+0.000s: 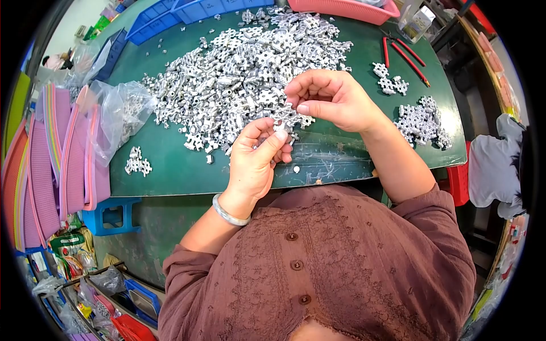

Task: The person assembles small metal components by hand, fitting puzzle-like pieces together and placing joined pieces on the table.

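My left hand (259,152) is closed at the near edge of a large heap of small silver metal pieces (227,74). Between its thumb and fingertips sits a silver cross-armed connector piece (287,118), hard to separate from the heap behind. My right hand (335,101) curls in from the right, thumb and forefinger brought together beside that piece. Whatever is in its pinch is too small or hidden to name. A small white bit (296,169) lies on the table below the hands.
On the green table (187,179) are red-handled pliers (405,57), a joined silver cluster (421,122), and loose pieces (138,162) at left. Blue bins (153,20) and a pink basket (347,8) line the back. A plastic bag (122,116) and purple strips (74,153) crowd the left.
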{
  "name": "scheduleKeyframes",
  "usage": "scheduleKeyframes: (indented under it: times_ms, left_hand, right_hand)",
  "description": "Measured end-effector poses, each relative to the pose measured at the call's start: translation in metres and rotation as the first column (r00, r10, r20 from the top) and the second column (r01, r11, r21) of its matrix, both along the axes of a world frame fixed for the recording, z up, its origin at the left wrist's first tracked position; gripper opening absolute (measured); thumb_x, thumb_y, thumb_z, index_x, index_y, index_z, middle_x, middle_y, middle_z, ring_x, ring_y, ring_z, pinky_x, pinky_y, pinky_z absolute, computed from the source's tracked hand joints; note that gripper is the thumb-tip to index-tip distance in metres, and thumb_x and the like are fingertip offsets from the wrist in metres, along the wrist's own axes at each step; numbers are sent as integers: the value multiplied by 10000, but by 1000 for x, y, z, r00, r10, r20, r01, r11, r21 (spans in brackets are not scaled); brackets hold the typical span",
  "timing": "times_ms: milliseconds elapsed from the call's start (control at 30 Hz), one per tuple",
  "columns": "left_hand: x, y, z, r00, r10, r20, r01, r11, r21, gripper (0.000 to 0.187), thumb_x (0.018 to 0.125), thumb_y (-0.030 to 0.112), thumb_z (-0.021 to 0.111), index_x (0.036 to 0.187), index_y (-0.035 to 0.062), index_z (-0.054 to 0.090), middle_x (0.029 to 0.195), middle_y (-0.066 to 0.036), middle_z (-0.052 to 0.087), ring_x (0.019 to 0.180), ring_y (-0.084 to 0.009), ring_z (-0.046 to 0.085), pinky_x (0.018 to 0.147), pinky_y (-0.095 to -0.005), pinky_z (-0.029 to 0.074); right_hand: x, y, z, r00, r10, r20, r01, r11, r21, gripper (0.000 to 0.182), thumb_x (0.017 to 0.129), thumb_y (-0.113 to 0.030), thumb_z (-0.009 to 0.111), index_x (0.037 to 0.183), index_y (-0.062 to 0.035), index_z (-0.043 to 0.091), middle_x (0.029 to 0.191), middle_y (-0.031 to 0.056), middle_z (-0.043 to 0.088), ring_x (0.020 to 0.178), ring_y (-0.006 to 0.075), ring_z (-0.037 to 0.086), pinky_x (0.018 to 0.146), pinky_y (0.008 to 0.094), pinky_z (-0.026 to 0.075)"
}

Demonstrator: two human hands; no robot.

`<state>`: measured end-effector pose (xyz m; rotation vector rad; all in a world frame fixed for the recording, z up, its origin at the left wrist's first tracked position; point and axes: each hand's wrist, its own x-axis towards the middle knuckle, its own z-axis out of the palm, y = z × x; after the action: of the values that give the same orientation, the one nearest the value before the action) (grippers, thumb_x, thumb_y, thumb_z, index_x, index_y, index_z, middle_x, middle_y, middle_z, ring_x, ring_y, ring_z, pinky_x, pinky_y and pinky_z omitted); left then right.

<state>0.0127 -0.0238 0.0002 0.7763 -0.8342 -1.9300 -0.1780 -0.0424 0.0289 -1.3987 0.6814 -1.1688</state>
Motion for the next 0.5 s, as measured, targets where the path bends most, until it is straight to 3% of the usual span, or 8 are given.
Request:
scheduleKeyframes:
  times_ms: [200, 267, 400, 500]
  left_hand:
    - [-3, 3, 12, 999, -9, -46, 12, 998, 69, 144, 803, 37, 567, 940, 40, 526, 821, -80, 587, 671, -133, 577, 564, -240, 495]
    - [-2, 1, 18, 992, -9, -128, 30, 986, 166, 136, 808, 42, 559, 941, 40, 530, 823, -70, 584, 690, -135, 576, 589, -247, 504]
    - [3, -3, -2, 984, -37, -172, 53, 994, 91, 210, 815, 42, 536, 1020, 88, 528, 869, -58, 575, 716, -143, 547, 629, -263, 483]
    - [0, 2, 12, 986, -24, -168, 37, 997, 70, 256, 806, 16, 539, 1050, 95, 532, 876, -47, 570, 748, -149, 556, 664, -278, 493]
  right_hand:
    - [2, 2, -1, 998, -35, -54, 28, 993, -114, 258, 731, 60, 566, 979, -13, 573, 879, 42, 588, 817, 106, 552, 736, 239, 449]
    - [-1, 0, 0, 989, -34, -142, 2, 976, -220, 281, 711, 61, 569, 980, -20, 577, 892, 44, 591, 831, 114, 549, 743, 249, 442]
    - [-3, -4, 1, 960, -74, -270, -59, 889, -454, 327, 677, 56, 573, 991, -35, 582, 927, 42, 592, 859, 128, 541, 765, 269, 426]
    - [3, 0, 4, 969, -98, -227, -1, 916, -400, 353, 666, 57, 567, 1003, -48, 584, 937, 38, 589, 866, 131, 532, 780, 274, 414]
